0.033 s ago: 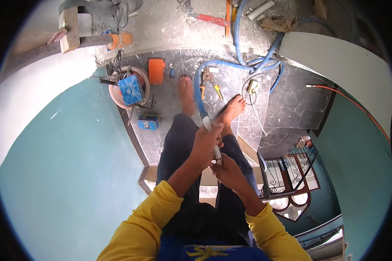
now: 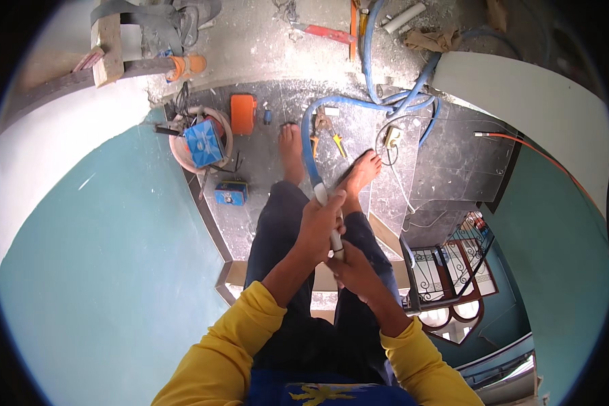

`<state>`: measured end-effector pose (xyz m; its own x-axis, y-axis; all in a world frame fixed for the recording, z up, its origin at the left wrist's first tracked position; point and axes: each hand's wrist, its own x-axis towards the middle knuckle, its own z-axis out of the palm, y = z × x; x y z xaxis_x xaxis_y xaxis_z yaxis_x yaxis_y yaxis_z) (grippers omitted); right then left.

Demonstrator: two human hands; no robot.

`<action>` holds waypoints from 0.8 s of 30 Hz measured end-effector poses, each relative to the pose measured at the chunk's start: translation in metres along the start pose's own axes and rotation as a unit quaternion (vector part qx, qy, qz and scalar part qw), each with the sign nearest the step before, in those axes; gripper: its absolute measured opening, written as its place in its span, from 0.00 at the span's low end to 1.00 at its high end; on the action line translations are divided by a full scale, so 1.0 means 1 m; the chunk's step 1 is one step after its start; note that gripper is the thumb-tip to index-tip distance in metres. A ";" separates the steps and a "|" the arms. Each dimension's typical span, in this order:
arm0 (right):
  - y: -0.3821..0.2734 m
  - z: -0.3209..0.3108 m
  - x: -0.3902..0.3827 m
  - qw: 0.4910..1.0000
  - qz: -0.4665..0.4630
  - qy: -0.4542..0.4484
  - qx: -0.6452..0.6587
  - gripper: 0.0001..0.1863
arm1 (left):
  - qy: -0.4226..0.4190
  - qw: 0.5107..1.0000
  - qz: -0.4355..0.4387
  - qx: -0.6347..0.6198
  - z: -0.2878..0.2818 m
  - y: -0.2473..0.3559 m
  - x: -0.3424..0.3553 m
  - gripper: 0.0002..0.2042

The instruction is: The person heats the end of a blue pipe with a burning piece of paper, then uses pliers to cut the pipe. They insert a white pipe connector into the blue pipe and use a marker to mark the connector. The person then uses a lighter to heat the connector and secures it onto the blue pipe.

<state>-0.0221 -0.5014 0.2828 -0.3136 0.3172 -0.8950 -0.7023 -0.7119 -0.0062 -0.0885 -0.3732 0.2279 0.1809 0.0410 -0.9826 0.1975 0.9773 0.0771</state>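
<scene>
A white plastic pipe slants between my knees, its far end joined to a blue flexible hose. My left hand is closed around the middle of the pipe. At the pipe's near end, my right hand has its fingers wrapped round it, hiding the tip. From the pipe, the hose arches away between my bare feet and coils on the tiles ahead. Pliers with yellow-and-black handles lie on the floor between my feet, beside the hose.
On the left stand a bucket topped with a blue box, an orange case and a small blue box. A power outlet with cords lies near my right foot. Stair railings drop away at right.
</scene>
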 end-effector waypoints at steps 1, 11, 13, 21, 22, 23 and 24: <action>-0.003 -0.001 0.005 0.999 0.007 -0.023 0.033 0.08 | 0.011 0.999 -0.033 -0.001 0.003 0.012 0.000 0.14; 0.010 0.031 0.094 0.990 -0.110 0.039 -0.076 0.13 | -0.097 0.993 -0.053 -0.051 -0.037 0.072 0.044 0.17; 0.019 0.032 0.131 0.906 -0.219 0.185 -0.310 0.14 | 0.010 0.999 0.031 -0.026 -0.044 0.059 0.074 0.15; 0.029 0.024 0.149 0.987 0.002 0.113 -0.114 0.17 | -0.073 0.995 -0.044 -0.058 -0.072 0.055 0.094 0.14; 0.016 0.024 0.131 0.998 0.053 -0.009 0.039 0.17 | -0.107 0.990 -0.070 -0.060 -0.076 0.061 0.086 0.15; 0.005 0.024 0.117 0.968 0.104 -0.132 0.188 0.17 | -0.127 0.987 -0.073 -0.063 -0.077 0.064 0.084 0.15; 0.010 0.022 0.119 0.973 0.095 -0.118 0.173 0.17 | -0.144 0.984 -0.080 -0.063 -0.076 0.064 0.083 0.15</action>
<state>-0.0806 -0.4566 0.1857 -0.5680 0.3645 -0.7380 -0.7777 -0.5311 0.3363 -0.1345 -0.2919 0.1385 0.4262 -0.1583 -0.8907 0.1275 0.9853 -0.1141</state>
